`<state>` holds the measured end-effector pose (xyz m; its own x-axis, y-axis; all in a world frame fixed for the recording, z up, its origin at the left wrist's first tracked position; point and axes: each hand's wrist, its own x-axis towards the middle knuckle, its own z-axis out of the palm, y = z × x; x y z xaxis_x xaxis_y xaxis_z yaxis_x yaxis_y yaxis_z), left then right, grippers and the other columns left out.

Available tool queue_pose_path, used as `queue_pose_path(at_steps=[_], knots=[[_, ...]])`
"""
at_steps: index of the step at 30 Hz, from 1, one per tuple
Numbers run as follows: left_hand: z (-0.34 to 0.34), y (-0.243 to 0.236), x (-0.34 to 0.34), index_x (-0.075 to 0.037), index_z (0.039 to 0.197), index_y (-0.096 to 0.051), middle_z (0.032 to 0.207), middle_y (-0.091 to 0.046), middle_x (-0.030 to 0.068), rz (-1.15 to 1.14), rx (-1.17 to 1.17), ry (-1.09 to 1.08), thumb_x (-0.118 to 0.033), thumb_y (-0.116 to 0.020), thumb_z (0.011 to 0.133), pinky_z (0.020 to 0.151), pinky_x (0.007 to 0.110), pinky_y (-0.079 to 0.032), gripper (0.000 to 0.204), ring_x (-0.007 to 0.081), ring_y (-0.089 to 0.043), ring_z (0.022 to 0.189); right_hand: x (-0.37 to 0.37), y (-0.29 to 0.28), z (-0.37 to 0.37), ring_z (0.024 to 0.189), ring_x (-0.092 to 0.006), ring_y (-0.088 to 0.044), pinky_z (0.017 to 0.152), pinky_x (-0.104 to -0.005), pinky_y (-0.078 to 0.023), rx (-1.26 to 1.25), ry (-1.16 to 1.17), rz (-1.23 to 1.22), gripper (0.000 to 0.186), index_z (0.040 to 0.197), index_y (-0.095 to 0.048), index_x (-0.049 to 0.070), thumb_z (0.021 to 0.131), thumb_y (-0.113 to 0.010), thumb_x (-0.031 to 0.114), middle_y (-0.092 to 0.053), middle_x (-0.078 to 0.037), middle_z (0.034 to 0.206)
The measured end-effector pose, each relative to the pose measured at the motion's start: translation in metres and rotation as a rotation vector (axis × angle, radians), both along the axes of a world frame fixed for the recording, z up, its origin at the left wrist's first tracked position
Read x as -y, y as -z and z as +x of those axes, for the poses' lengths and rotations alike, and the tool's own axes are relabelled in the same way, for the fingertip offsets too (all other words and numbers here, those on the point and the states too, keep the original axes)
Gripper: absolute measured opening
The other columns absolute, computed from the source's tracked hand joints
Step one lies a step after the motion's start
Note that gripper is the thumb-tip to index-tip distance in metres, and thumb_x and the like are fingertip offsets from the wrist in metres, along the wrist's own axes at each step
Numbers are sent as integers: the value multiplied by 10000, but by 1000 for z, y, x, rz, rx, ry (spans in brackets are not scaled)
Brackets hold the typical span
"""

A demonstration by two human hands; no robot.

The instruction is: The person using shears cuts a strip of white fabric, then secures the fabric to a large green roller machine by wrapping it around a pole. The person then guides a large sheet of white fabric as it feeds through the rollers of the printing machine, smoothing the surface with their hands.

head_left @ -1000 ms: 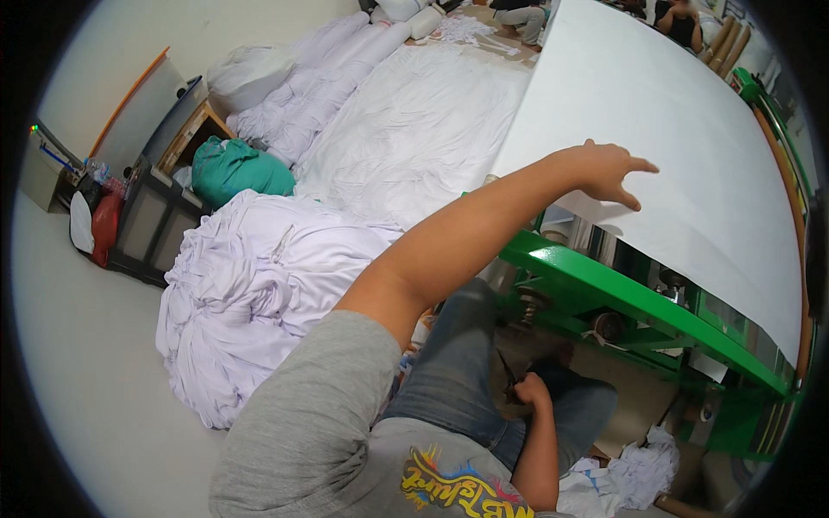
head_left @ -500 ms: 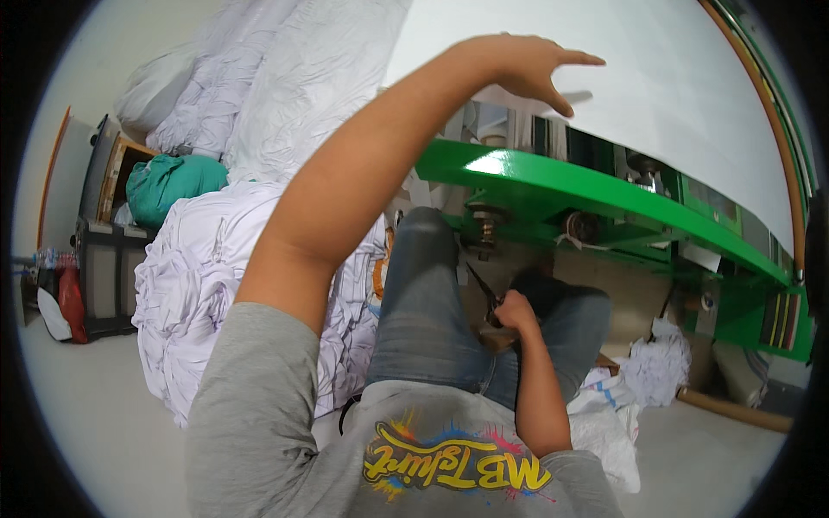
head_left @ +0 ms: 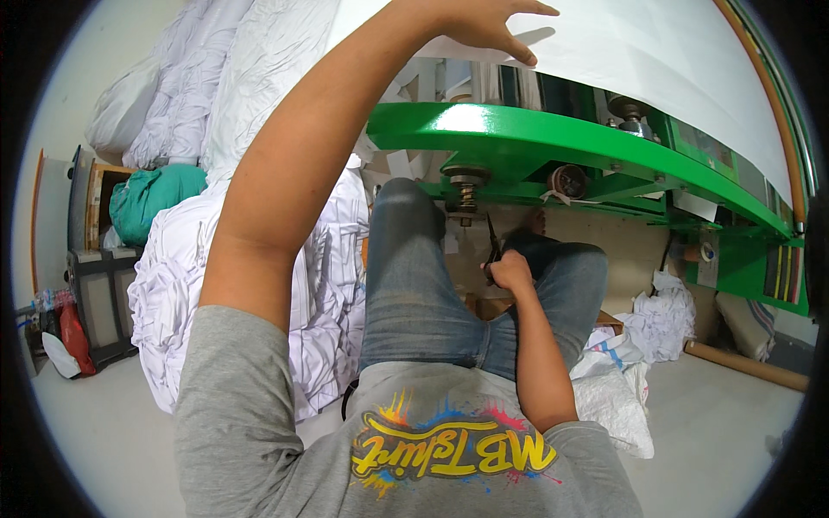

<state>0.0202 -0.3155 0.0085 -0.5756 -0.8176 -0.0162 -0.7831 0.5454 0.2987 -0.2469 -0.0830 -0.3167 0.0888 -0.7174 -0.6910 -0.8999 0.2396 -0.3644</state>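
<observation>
Pale grey floor (head_left: 699, 445) curves around you, and a big heap of white fabric (head_left: 186, 298) sits crumpled to your left, just beside your bent knee. Behind it, near the picture's left side, are a green cloth bundle (head_left: 155, 204) and a dark crate (head_left: 104, 295). In front of you runs a green machine frame (head_left: 553, 131), with a spring-loaded bolt (head_left: 467, 192) hanging below its edge, and above it stretches a smooth white sheet (head_left: 648, 56).

Your left arm is raised far forward, the elbow bent so the forearm slants up and to the right across the fabric. Your left hand (head_left: 480, 24) is at the very top of the view, over the near edge of the sheet, its fingers pointing right and its thumb angled down, spread well apart with nothing between them. You cast a small shadow on the sheet there; whether your fingertips touch it, you cannot tell from this angle.

Your right arm stays low, forearm rising from your side between your thighs. Your right hand (head_left: 511, 272) is closed around a dark pointed tool (head_left: 492, 235) resembling scissors, its tip aimed upward below the frame. White sacking (head_left: 617, 397) lies beside your right thigh.
</observation>
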Motion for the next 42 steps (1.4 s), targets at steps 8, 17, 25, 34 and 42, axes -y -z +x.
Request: queue_pose_path(at_steps=[8,17,25,34,42], knots=[[-5,-4,4,-91,1646,-358,1502,-545,317,-28,-47,53,-481,-785,894,1178,498,-413,949,455,-529,1384,-9,54,-17,832,-280,-791,795,-397,-591,98,-54,36,526,950,-736,-89,822,-876,401,-780,-177,820],[6,1,6,-67,1623,-397,1526,-530,312,-39,-55,32,-554,-763,889,1196,475,-400,955,448,-518,1406,14,-12,-20,1013,-341,-762,886,-414,-574,80,283,161,589,806,-773,-75,813,-777,514,-758,-235,784],[-1,-5,5,-73,1623,-405,1525,-531,316,-14,1,7,-566,-755,892,1189,474,-405,948,455,-523,1398,26,-44,-59,627,-228,-739,603,-340,-537,196,467,-22,460,864,-757,-47,816,-832,405,-712,-133,680],[5,-10,6,-86,1624,-412,1560,-514,290,19,-50,-50,-547,-760,895,1209,460,-388,930,427,-509,1432,47,-38,-80,566,-188,-689,537,-315,-493,439,525,-80,347,889,-736,-16,915,-775,328,-652,-75,650],[6,-5,7,-70,1626,-405,1566,-510,285,11,-38,-29,-507,-762,901,1203,454,-391,919,423,-510,1428,49,-36,-65,559,-180,-653,552,-336,-515,399,574,-267,404,897,-712,-39,921,-772,360,-646,-81,681]])
